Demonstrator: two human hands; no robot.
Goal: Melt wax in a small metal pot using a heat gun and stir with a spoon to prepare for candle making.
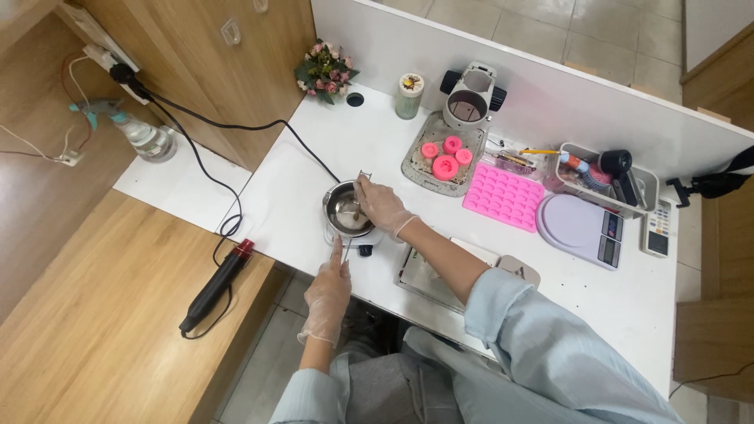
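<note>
A small metal pot (344, 210) stands on a white base (363, 245) near the front edge of the white table (314, 157). My right hand (382, 206), in a clear glove, reaches over the pot and grips a thin metal tool (361, 185) that dips into it. My gloved left hand (330, 292) is at the pot's near side, its finger and thumb pinched on the pot's thin handle (346, 250).
A black heat gun (216, 286) lies on the wooden bench at left, its cord running to a wall socket. Behind the pot are a grey tray with pink moulds (444, 157), a pink silicone mould (504, 196), a round scale (580, 228), a basket of tools (605, 177) and a spray bottle (141, 135).
</note>
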